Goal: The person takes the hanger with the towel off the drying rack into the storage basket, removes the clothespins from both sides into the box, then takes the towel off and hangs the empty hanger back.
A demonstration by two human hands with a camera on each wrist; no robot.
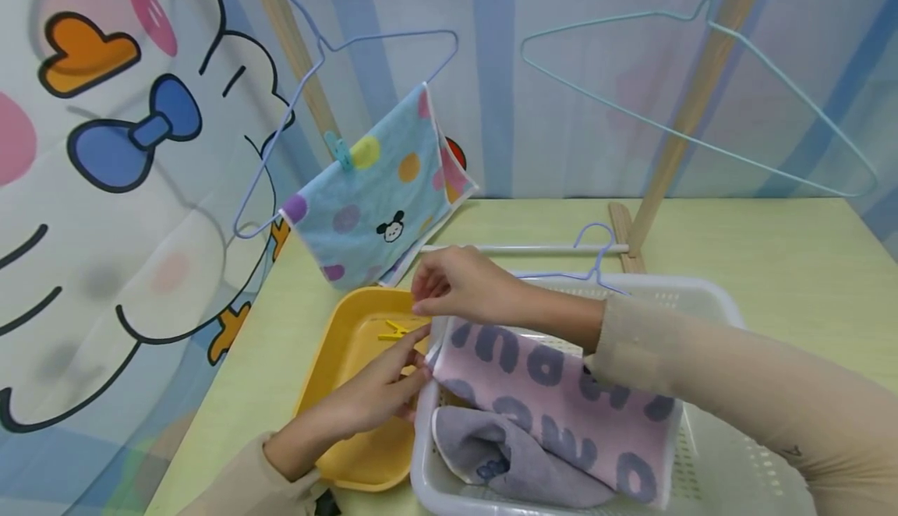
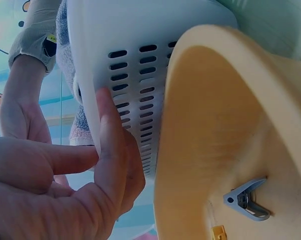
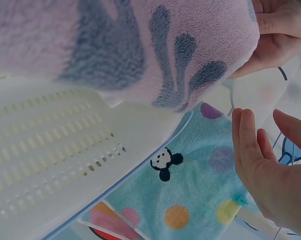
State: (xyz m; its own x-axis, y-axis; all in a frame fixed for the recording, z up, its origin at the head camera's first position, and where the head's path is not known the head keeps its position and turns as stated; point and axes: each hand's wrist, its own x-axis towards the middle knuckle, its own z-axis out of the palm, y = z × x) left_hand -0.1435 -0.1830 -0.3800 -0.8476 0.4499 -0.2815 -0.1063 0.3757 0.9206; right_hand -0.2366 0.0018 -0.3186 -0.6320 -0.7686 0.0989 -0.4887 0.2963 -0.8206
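A pink towel [image 1: 540,391] with grey lettering lies over the white basket [image 1: 708,294], partly covering a grey towel [image 1: 484,446]. My left hand [image 1: 372,395] is at the pink towel's left edge, beside the basket rim; thumb and forefinger appear to pinch its pale hem. In the left wrist view, the left hand [image 2: 98,185] has its forefinger along the basket's slotted wall. Just above that corner, my right hand [image 1: 470,286] has its fingers loosely bent. The right wrist view shows the right hand [image 3: 275,160] with thumb and fingers apart, nothing between them.
A yellow tray [image 1: 365,465] beside the basket holds a yellow clothespin [image 1: 395,331] and a grey-looking clothespin [image 2: 245,200]. A dotted blue towel [image 1: 372,196] hangs from a purple hanger [image 1: 351,42] with a teal clip [image 1: 338,150]. Another hanger [image 1: 617,114] hangs at right. A purple hanger [image 1: 596,266] is by the basket.
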